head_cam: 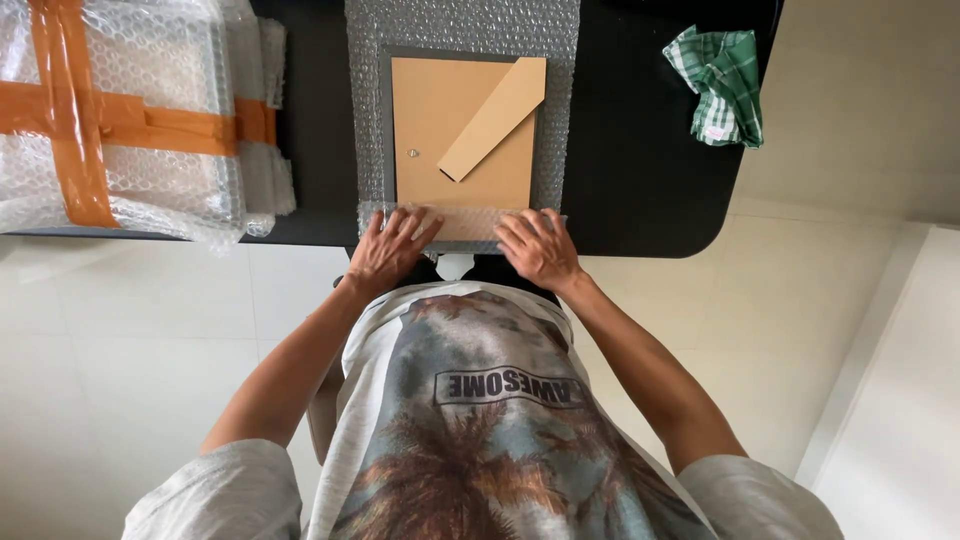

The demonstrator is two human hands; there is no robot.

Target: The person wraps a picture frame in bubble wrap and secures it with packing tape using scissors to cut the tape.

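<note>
Tan-backed grey frame [462, 130] on clear bubble wrap [460, 25], black table [640, 150], green-checked cloth [722, 85], orange tape [120, 120].

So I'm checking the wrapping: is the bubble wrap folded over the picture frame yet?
Only partly: both hands press the bubble wrap's near edge over the frame; its brown back and stand remain uncovered.

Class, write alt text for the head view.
Both hands, left hand and right hand, press bubble wrap over the near edge of a face-down picture frame on a black table; wrapped bundles sit left.
</note>
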